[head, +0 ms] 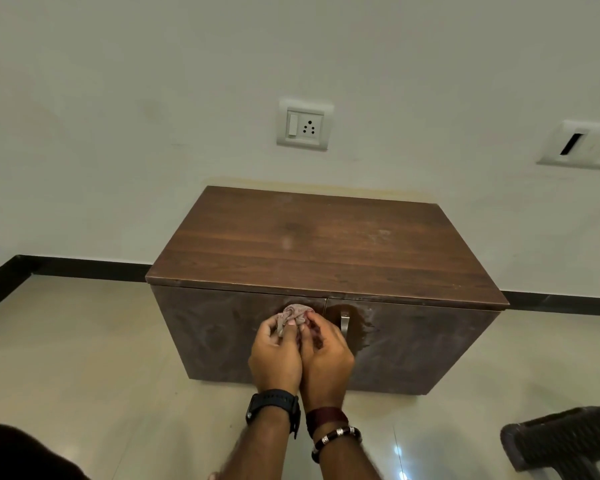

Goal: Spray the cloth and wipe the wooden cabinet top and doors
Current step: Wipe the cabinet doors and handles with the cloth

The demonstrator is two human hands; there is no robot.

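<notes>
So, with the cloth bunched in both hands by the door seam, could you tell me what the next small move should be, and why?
Probably press the cloth flat against the left door and wipe outward. Both hands, left and right, hold it bunched at the seam, and that door shows dull smears, while a wet patch surrounds the handle on the right door.
</notes>
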